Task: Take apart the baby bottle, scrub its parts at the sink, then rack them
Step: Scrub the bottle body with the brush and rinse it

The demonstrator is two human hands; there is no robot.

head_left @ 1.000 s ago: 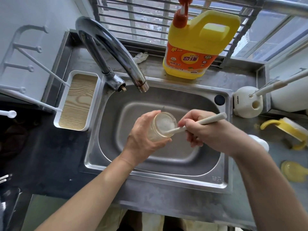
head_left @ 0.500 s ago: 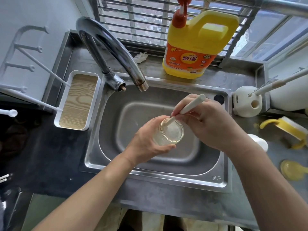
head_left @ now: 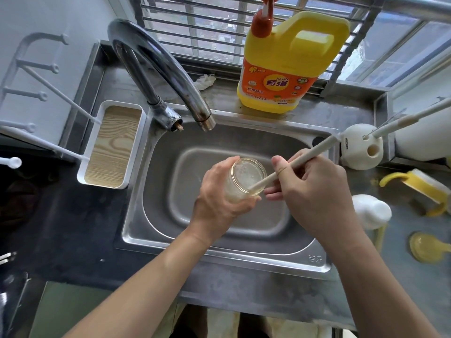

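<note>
Steel sink [head_left: 156, 203] under the bottle [head_left: 240, 184], yellow "KEON" jug [head_left: 290, 64] behind.

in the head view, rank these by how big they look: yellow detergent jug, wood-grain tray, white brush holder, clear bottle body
1. yellow detergent jug
2. wood-grain tray
3. white brush holder and clear bottle body: these look about alike. The left hand covers part of the bottle and lifts it nearer the camera, so they are left unranked.
</note>
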